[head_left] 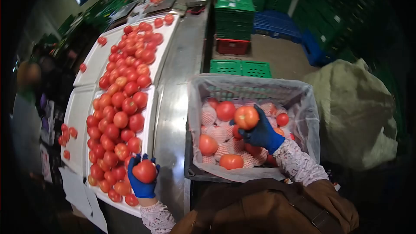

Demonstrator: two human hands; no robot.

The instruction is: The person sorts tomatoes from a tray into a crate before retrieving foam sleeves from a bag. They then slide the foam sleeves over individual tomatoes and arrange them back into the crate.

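Left hand (141, 188): grip around red tomato (144, 171), 5 o'clock of pile (118, 120) | right hand (263, 136): grip around orange tomato (246, 117), over crate (255, 86) | crate 2 o'clock from left, right nearer

- Produce packing room or warehouse, by the look of it; not a home kitchen.
- Loose tomatoes (119, 119) heaped in bulk on white trays (150, 135).
- Long steel table (170, 119), work-surface type, trays along it.
- Bin (308, 123) with plastic lining, more tomatoes inside, some in foam nets (220, 134).
- Green crates (235, 22) stacked high, a red crate (232, 46) at the bottom of one stack.
- Blue pallet (277, 24) on bare, dull floor (277, 54).
- Big pale sack (351, 112) beside the bin.
- Far left too dark and blurred to read.
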